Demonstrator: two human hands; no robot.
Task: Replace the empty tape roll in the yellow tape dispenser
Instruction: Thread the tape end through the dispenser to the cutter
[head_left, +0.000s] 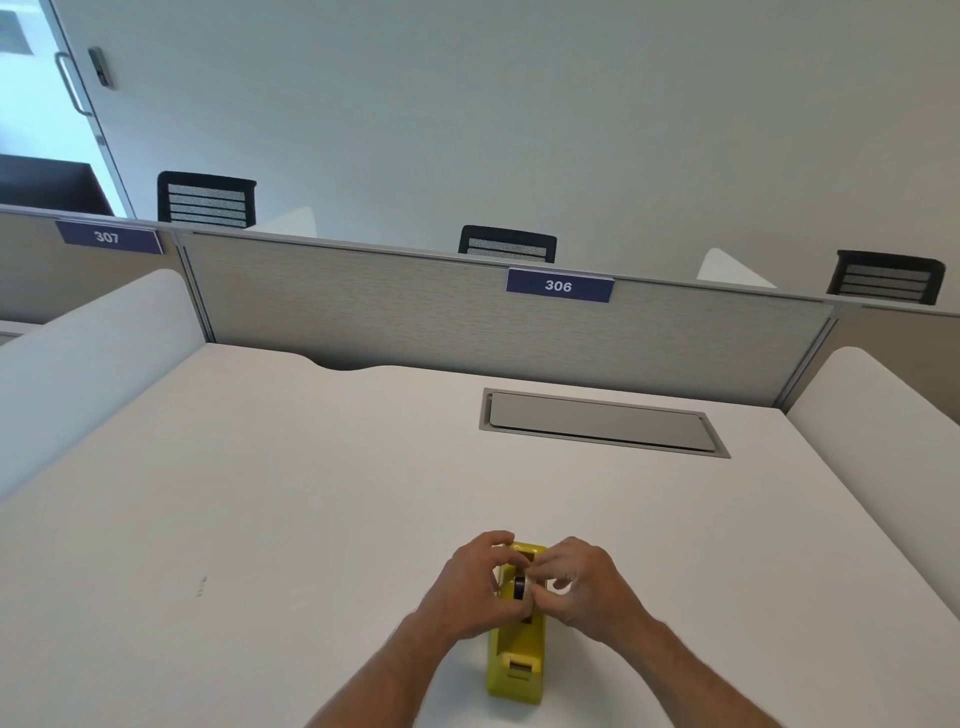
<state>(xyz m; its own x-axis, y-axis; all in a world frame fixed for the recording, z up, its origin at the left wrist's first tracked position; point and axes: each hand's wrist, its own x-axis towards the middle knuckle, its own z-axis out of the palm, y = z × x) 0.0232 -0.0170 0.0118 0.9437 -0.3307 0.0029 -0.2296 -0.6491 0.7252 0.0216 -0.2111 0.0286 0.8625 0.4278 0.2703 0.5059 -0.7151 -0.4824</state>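
Observation:
The yellow tape dispenser (519, 652) stands on the white desk near the front edge, its cutter end toward me. My left hand (470, 590) and my right hand (584, 587) meet over its roll cradle. Between their fingertips is a small roll with a black core (520, 588), pinched from both sides just above the cradle. Fingers hide most of the roll, so I cannot tell whether it carries tape. The far end of the dispenser shows behind my left fingers.
The white desk (291, 519) has a grey cable hatch (602, 423) at the back right. A grey partition (415, 312) with a "306" label closes the back, with white side panels left and right. Black chair backs show beyond.

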